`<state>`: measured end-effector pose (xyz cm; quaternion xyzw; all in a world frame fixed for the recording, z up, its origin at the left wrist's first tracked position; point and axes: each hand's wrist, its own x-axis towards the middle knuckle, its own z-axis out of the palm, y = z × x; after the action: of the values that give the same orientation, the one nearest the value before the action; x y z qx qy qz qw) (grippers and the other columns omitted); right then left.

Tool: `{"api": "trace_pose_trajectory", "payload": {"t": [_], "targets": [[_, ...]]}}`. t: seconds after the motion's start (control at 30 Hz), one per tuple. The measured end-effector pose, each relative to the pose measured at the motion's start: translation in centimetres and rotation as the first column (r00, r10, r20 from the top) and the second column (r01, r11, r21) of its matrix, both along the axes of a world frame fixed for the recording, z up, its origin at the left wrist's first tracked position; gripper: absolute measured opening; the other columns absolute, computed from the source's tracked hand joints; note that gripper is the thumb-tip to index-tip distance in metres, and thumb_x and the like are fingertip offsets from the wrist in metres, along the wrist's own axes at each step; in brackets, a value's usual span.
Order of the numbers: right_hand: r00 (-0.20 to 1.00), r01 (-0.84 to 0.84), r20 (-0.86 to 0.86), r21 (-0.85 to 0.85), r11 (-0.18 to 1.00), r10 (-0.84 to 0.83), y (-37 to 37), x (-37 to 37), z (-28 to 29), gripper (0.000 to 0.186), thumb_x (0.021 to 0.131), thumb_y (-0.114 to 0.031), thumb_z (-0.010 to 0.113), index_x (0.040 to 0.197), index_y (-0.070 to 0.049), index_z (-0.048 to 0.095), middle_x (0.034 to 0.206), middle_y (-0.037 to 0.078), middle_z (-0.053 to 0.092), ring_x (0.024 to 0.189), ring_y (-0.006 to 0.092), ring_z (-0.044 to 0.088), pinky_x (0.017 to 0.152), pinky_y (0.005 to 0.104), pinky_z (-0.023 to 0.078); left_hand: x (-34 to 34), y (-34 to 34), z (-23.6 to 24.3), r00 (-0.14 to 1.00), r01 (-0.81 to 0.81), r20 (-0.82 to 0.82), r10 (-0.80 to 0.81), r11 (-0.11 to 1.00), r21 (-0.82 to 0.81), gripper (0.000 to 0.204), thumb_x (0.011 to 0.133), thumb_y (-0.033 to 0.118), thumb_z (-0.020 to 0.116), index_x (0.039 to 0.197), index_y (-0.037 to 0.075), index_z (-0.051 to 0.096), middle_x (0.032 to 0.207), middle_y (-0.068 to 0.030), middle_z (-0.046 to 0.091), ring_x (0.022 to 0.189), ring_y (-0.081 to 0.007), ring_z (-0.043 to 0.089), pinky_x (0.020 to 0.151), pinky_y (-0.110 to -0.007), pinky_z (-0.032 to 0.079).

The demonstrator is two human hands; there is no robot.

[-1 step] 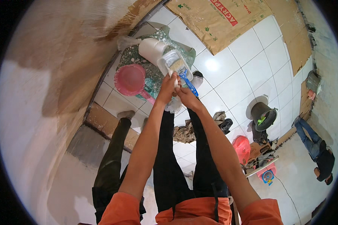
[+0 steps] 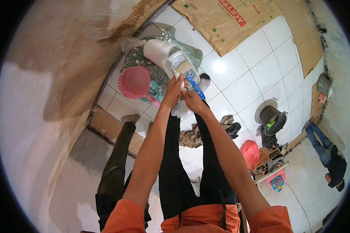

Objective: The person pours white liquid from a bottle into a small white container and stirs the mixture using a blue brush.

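Note:
My left hand (image 2: 175,90) is closed round a slim white object (image 2: 182,86), perhaps a twisted plastic bag; its kind is not clear. Pressed against its lower end is my right hand (image 2: 193,100), with fingers closed too. Just beyond my hands lies a white rectangular tray (image 2: 170,66) holding a pale paste-like material. A blue-handled brush (image 2: 195,84) rests across the tray's edge, close to my right hand. Left of my hands sits a pink dipper (image 2: 134,82), its handle pointing toward me. Behind it a white cylindrical container (image 2: 158,52) lies on its side.
A spattered green sheet (image 2: 136,58) lies under these things by the wall. Flattened cardboard (image 2: 225,23) covers far tiles. To the right are a dark bucket (image 2: 273,120), a red plastic bag (image 2: 250,153) and crumpled cloths (image 2: 190,138). One person's leg (image 2: 118,167) is at left; another person (image 2: 330,159) is far right.

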<state>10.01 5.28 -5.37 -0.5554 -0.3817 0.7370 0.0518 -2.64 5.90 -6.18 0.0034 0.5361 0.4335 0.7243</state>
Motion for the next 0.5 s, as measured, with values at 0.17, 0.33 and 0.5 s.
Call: {"api": "trace_pose_trajectory", "payload": {"t": [0.17, 0.33, 0.5], "targets": [[0.884, -0.387, 0.366, 0.219, 0.896, 0.292, -0.1, -0.3, -0.3, 0.033, 0.097, -0.023, 0.052, 0.094, 0.006, 0.067, 0.082, 0.021, 0.066, 0.080, 0.0286, 0.065, 0.075, 0.0393, 0.049, 0.4, -0.3, -0.4, 0.999, -0.021, 0.034, 0.021, 1.000, 0.002, 0.024, 0.100, 0.036, 0.051, 0.102, 0.012, 0.049, 0.083, 0.0029, 0.049, 0.075, -0.0090, 0.050, 0.066, -0.024, 0.044], [0.977, -0.195, 0.110, 0.105, 0.975, 0.184, 0.7, 0.8, 0.5, 0.035, 0.091, -0.024, 0.058, 0.114, 0.002, 0.061, 0.104, 0.028, 0.065, 0.102, 0.0404, 0.062, 0.088, 0.0470, 0.047, -0.5, -0.5, 0.5, 0.980, 0.150, -0.126, -0.152, 0.988, -0.026, 0.022, 0.101, 0.034, 0.051, 0.096, 0.012, 0.053, 0.082, 0.0044, 0.050, 0.078, -0.0064, 0.049, 0.066, -0.025, 0.042], [0.946, -0.308, 0.182, 0.234, 0.922, 0.269, 1.3, 1.1, 1.7, 0.041, 0.091, -0.021, 0.060, 0.126, 0.000, 0.053, 0.113, 0.029, 0.061, 0.110, 0.0406, 0.059, 0.091, 0.0467, 0.046, 0.2, -0.4, 1.1, 0.970, 0.193, -0.153, -0.187, 0.981, 0.025, 0.021, 0.101, 0.031, 0.050, 0.097, 0.011, 0.052, 0.083, 0.0039, 0.051, 0.079, -0.0070, 0.050, 0.073, -0.025, 0.042]]}}
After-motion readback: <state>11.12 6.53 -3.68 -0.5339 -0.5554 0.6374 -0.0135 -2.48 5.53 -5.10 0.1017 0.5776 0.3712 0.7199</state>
